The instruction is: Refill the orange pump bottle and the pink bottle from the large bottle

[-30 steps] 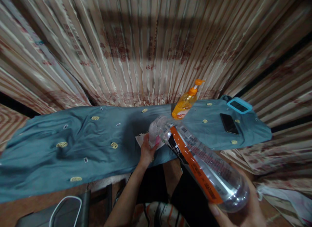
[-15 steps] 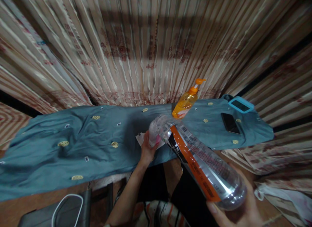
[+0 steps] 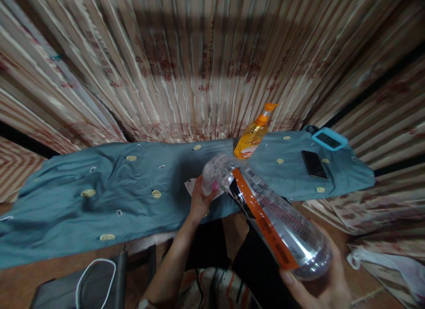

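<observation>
My right hand (image 3: 327,278) is wrapped round the base of a large clear plastic bottle (image 3: 275,220) with an orange and black label. The bottle is tilted, its neck pointing down and to the left. Against its mouth is a small clear plastic cup (image 3: 212,171), closed in my left hand (image 3: 201,200). Something pink shows by my left fingers, too small to name. Behind and below that hand lies a piece of white paper (image 3: 190,185). Whether any liquid passes from the bottle I cannot tell.
An orange pump bottle (image 3: 250,138) stands on the teal cloth-covered table (image 3: 139,185), just beyond the cup. Farther right lie a black phone (image 3: 314,164) and a light-blue framed device (image 3: 330,139). Curtains (image 3: 206,70) hang behind. A dark stool (image 3: 59,291) with a white cable is at lower left.
The view has shifted slightly. Both hands hold the bottle and cup in nearly the same pose, with the bottle's base a little higher and farther left in the picture.
</observation>
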Action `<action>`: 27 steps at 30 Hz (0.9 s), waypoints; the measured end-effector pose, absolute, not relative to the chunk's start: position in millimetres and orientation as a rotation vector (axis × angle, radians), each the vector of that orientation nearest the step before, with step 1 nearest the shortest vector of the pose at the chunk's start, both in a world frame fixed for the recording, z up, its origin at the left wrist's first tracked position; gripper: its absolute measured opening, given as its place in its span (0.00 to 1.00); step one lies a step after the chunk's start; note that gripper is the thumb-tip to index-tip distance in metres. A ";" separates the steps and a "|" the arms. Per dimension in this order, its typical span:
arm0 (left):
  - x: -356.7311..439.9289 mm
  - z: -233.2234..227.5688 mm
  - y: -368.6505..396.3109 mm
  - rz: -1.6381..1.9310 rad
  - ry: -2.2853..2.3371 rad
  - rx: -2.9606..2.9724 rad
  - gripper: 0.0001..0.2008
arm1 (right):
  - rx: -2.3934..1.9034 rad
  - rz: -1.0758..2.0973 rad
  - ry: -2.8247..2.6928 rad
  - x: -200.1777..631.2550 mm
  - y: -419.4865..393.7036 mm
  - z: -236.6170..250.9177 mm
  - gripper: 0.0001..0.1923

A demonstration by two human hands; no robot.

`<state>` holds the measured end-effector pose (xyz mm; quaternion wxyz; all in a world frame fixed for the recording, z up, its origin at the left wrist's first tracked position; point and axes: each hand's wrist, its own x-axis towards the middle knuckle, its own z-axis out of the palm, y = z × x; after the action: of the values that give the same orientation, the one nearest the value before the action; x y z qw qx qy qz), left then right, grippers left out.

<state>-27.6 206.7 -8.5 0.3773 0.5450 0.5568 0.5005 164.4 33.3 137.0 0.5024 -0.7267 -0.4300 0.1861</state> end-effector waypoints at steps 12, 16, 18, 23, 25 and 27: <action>-27.5 20.1 213.2 1.325 1.334 1.365 0.38 | -1.656 0.445 -1.184 181.7 33.7 121.8 0.42; -31.1 33.2 222.5 1.361 1.291 1.368 0.44 | -1.664 0.442 -1.181 181.0 33.1 122.6 0.42; -34.1 39.6 228.7 1.378 1.257 1.391 0.45 | -1.686 0.432 -1.133 179.3 33.2 123.8 0.42; -40.4 51.3 241.5 1.359 1.137 1.483 0.39 | -1.699 0.423 -1.157 179.8 33.2 122.8 0.44; -39.3 53.4 243.5 1.368 1.136 1.510 0.38 | -1.692 0.461 -1.140 179.7 33.0 122.3 0.44; -35.9 54.8 243.4 1.376 1.170 1.529 0.38 | -1.685 0.485 -1.121 179.6 32.8 122.0 0.44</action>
<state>-35.9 243.4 54.8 0.3779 0.5983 0.4578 0.5382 179.6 32.8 122.0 0.5059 -0.6983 -0.4647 0.2013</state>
